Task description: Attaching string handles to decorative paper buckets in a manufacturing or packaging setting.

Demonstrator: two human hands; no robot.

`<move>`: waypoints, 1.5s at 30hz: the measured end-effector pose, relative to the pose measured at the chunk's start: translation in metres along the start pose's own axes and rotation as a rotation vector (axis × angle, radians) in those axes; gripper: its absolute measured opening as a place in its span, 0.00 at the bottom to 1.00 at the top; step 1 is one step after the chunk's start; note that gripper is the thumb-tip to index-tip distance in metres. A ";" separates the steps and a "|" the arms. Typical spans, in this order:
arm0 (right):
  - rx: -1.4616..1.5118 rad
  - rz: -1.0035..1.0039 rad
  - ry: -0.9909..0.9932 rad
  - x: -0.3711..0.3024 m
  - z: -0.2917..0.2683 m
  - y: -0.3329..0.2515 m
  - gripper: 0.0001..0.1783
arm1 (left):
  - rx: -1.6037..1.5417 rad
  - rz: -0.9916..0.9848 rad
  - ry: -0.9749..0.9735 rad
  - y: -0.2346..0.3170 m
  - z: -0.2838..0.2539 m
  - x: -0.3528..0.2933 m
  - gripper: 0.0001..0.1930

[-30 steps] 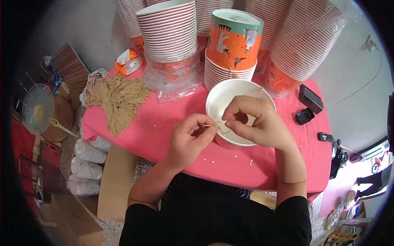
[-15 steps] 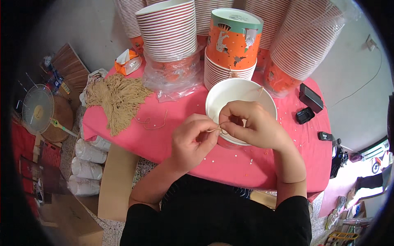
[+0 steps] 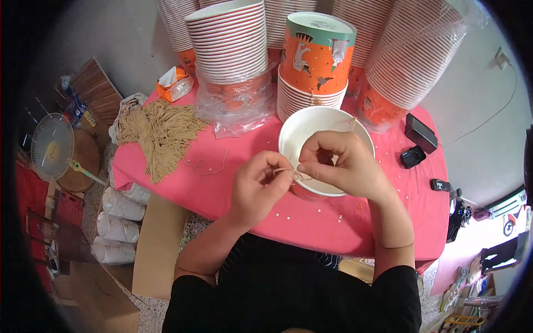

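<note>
A white-lined paper bucket (image 3: 297,125) stands in front of me, its mouth facing up. At its near rim, my left hand (image 3: 260,186) pinches a thin tan cord (image 3: 284,169) between thumb and forefinger. My right hand (image 3: 338,161) is closed in a pinch on the same cord, close to the left fingertips and over the bucket's opening. A short bit of cord also shows at the bucket's far right rim. Further left lies a heap of tan cords (image 3: 161,136), with one loose strand trailing beside it. My right fingers partly hide the bucket's inside.
Behind the bucket, an upturned orange bucket (image 3: 316,55) sits on a nested stack. Tall bucket stacks (image 3: 227,44) in clear plastic line the back. A tissue pack (image 3: 175,84) is at back left; black boxes (image 3: 420,133) lie right on the pink tablecloth (image 3: 311,227) among small white bits.
My fingertips have drawn slightly apart, the right hand shifting a little up, and more of the cord shows between them. Both hands keep their pinch.
</note>
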State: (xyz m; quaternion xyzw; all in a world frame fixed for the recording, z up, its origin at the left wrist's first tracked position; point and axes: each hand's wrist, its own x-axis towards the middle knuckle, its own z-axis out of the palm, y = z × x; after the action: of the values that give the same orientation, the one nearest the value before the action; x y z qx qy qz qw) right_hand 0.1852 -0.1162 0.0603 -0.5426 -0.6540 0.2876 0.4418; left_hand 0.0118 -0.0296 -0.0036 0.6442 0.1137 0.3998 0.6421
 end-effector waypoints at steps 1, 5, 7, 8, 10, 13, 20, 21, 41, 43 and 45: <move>-0.099 -0.058 0.063 0.000 0.002 -0.004 0.07 | -0.084 -0.081 -0.033 0.003 -0.002 0.002 0.03; -0.120 -0.156 0.033 -0.001 0.010 -0.007 0.09 | -0.297 -0.273 -0.058 0.003 -0.008 0.006 0.02; -0.139 -0.175 0.061 0.000 0.012 -0.004 0.08 | -0.558 -0.348 -0.119 -0.001 -0.012 0.006 0.03; -0.157 -0.194 0.090 0.001 0.013 -0.003 0.07 | -0.558 -0.347 -0.118 -0.001 -0.013 0.007 0.03; -0.155 -0.198 0.086 0.001 0.013 -0.004 0.07 | -0.639 -0.384 -0.183 -0.002 -0.016 0.007 0.03; -0.165 -0.208 0.098 0.001 0.014 -0.005 0.06 | -0.636 -0.409 -0.165 0.000 -0.017 0.006 0.03; -0.268 -0.319 0.142 0.000 0.014 -0.004 0.06 | -0.675 -0.429 -0.149 -0.003 -0.019 0.005 0.05; -0.268 -0.319 0.141 0.000 0.014 -0.005 0.06 | -0.653 -0.404 -0.143 -0.005 -0.019 0.005 0.06; -0.357 -0.340 0.161 0.000 0.013 -0.003 0.04 | -0.065 -0.115 -0.051 -0.002 -0.010 0.003 0.04; -0.375 -0.349 0.160 0.000 0.012 -0.003 0.04 | -0.056 -0.063 -0.047 -0.006 -0.007 0.003 0.05; -0.392 -0.358 0.160 0.000 0.011 -0.002 0.05 | -0.034 -0.031 -0.027 -0.005 -0.002 0.002 0.06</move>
State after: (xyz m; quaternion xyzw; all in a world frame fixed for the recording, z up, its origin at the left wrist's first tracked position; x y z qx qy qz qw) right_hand 0.1744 -0.1157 0.0567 -0.5144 -0.7458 0.0292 0.4223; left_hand 0.0136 -0.0258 -0.0077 0.6367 0.1082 0.3830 0.6605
